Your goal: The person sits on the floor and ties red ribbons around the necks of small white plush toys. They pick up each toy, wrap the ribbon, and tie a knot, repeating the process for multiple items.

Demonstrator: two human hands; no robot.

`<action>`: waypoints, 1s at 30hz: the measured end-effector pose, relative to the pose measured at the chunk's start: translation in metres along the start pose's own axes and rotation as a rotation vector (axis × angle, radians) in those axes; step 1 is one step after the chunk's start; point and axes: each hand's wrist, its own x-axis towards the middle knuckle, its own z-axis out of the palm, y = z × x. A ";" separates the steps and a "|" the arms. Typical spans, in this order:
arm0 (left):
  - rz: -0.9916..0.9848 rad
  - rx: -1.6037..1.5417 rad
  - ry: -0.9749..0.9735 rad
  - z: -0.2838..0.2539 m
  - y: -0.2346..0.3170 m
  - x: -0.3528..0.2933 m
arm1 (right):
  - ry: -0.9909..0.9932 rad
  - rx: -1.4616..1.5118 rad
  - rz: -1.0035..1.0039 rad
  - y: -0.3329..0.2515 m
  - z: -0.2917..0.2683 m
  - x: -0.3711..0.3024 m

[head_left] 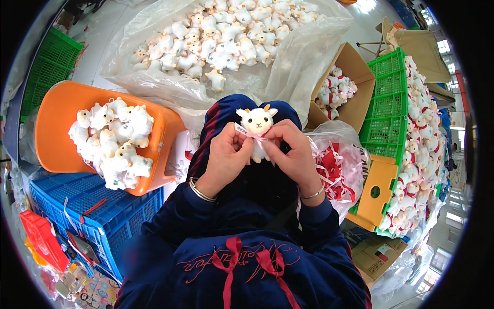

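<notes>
A small white plush sheep (257, 121) with tan horns faces up over my lap, held between my two hands. Around its neck runs a pale pink ribbon (259, 138). My left hand (225, 158) is closed in a pinch on the ribbon's printed end, at the left of the toy's neck. With thumb and index finger together, my right hand (294, 153) pinches the ribbon at the right side of the neck. Its fingers partly cover the toy's body, so how the ribbon is looped there is hidden.
Ahead, a big clear plastic bag (303, 67) holds many plush sheep. More lie on an orange chair (56, 129) at left, above a blue crate (121, 216). At right are a cardboard box (355, 110), a bag of red and pink ribbons (334, 172) and a green crate (383, 113).
</notes>
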 end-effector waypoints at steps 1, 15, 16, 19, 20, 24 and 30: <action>0.004 0.008 0.003 0.000 0.000 0.000 | 0.005 -0.010 -0.007 0.000 0.001 0.000; 0.188 0.163 0.081 0.003 -0.008 -0.003 | -0.076 0.127 0.233 0.009 -0.004 -0.001; 0.129 0.084 0.041 0.000 -0.004 -0.001 | -0.077 0.132 0.245 0.007 -0.005 0.001; 0.046 -0.022 -0.020 -0.003 0.002 0.000 | -0.059 0.124 0.238 0.006 -0.005 0.002; 0.034 -0.036 -0.030 -0.004 0.003 0.000 | -0.051 0.117 0.229 0.005 -0.004 0.002; 0.184 0.143 0.034 -0.003 0.002 0.006 | -0.043 0.121 0.222 0.005 -0.003 0.003; 0.191 0.221 0.022 0.000 0.008 0.013 | -0.049 0.104 0.213 0.009 -0.007 0.003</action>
